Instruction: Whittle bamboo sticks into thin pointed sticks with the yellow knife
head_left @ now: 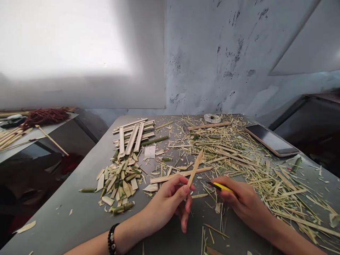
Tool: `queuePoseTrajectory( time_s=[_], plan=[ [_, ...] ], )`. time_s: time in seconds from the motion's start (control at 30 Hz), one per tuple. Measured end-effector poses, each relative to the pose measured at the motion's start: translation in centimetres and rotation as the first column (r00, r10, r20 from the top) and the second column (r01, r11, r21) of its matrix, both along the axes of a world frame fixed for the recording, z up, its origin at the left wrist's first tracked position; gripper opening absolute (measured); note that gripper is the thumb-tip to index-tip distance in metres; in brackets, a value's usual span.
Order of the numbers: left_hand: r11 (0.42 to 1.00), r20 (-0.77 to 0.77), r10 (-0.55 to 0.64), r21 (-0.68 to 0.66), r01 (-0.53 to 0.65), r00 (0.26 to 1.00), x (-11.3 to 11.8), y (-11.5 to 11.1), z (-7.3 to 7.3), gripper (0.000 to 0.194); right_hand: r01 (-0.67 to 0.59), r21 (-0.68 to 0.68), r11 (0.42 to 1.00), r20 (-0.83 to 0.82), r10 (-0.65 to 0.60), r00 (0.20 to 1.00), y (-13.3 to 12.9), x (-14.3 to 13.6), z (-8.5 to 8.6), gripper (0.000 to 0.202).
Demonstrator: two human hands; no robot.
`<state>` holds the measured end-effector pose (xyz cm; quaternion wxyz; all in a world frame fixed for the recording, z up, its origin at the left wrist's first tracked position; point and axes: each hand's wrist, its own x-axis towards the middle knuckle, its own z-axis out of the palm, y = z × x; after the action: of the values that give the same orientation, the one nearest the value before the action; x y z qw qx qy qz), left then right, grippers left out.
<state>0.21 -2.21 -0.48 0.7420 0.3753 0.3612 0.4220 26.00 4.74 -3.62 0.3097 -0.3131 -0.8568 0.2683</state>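
Left forearm [90, 245], slanting inward, leads to the left hand [170, 200], thumb and fingers pinching a pale, pointed bamboo strip [196, 168] rising above it; to its right, a yellow-and-black knife [222, 187], tip leftward, is clasped in the right hand [245, 200].

Honestly can't read any text, brand or number here. The little white slip [150, 152] on the table [85, 219] is too small to tell if it's printed, and whatever's on the bracelet's [112, 239] pale beads is too tiny to make out, sorry.
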Motion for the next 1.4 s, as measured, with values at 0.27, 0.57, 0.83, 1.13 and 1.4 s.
queuePoseTrajectory(
  time_s=[0.27, 0.57, 0.83, 1.13, 1.4],
  plan=[
    [1.0, -0.024, -0.015, -0.003, 0.015, 1.0, 0.06, -0.15, 0.35, 0.04, -0.031, -0.159, 0.987, -0.02, 0.028, 0.999, 0.33, -0.15, 0.74, 0.047],
    [0.996, -0.043, -0.081, -0.031, 0.079, 0.996, 0.08, -0.12, 0.49, 0.047, -0.02, -0.083, 0.996, 0.056, 0.024, 0.998, 0.31, -0.03, 0.36, 0.041],
    [0.998, -0.031, -0.054, -0.024, 0.054, 0.998, 0.01, -0.17, 0.65, 0.045, -0.023, -0.039, 0.999, 0.088, 0.026, 0.996, 0.07, -0.09, 0.64, 0.041],
    [0.994, 0.0, -0.112, -0.001, 0.112, 0.994, -0.17, -0.06, 0.06, 0.041, -0.03, 0.007, 1.0, 0.084, 0.029, 0.996, 0.03, -0.11, 0.29, 0.034],
    [0.989, 0.024, -0.148, 0.002, 0.148, 0.989, -0.18, -0.14, -0.02, 0.042, -0.037, 0.039, 0.999, 0.066, 0.035, 0.997, -0.06, -0.17, 0.26, 0.029]
  ],
)
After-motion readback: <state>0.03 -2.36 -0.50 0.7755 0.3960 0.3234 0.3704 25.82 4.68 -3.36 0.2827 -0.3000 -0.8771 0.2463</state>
